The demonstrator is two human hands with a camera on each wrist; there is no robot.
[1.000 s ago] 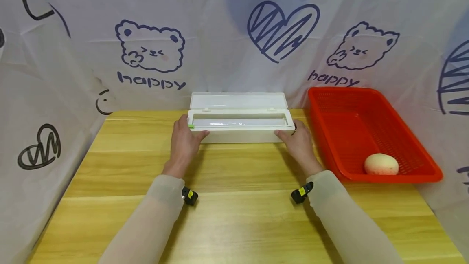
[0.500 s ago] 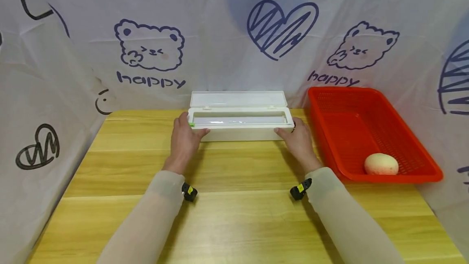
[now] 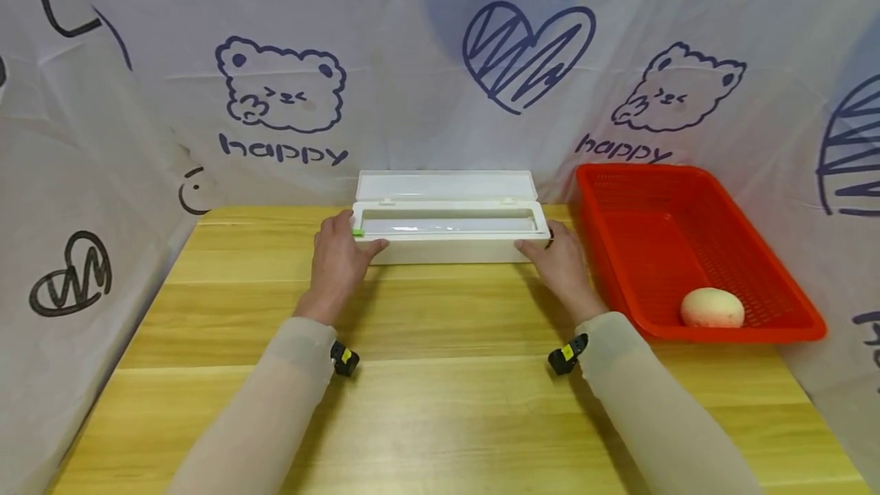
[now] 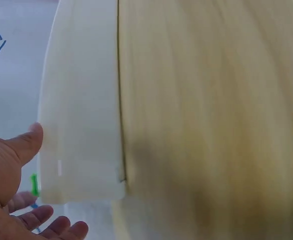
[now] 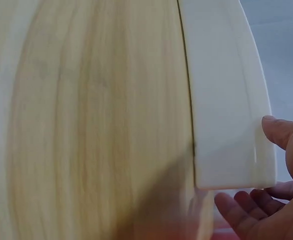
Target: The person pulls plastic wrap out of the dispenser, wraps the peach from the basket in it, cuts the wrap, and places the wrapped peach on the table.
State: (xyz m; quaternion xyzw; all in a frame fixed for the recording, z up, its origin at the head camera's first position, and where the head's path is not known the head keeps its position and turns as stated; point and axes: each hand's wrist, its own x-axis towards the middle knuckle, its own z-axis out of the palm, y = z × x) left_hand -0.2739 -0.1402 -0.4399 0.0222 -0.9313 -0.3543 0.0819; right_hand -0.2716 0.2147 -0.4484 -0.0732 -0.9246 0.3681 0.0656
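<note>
A long white cling film dispenser [image 3: 440, 250] stands at the back of the table, its hinged lid [image 3: 445, 185] tipped back. Inside lies a shiny roll of film [image 3: 447, 225], and a green slider [image 3: 358, 233] sits at the left end of the rim. My left hand [image 3: 337, 266] is at the left end, thumb by the front edge; in the left wrist view its fingers [image 4: 36, 217] are spread and loose beside the corner. At the other end my right hand [image 3: 564, 266] holds the dispenser, thumb on the front edge and fingers round the end.
A red plastic basket [image 3: 660, 266] stands to the right of the dispenser, with a pale peach-like fruit [image 3: 713, 308] in its near corner. Behind the wooden table [image 3: 440, 403] hangs a white printed cloth [image 3: 412, 82], close to the raised lid.
The dispenser slid slightly backward between the first and second frames, both hands on it. Since then my left hand and forearm have shifted a little left; the right hand has barely moved.
</note>
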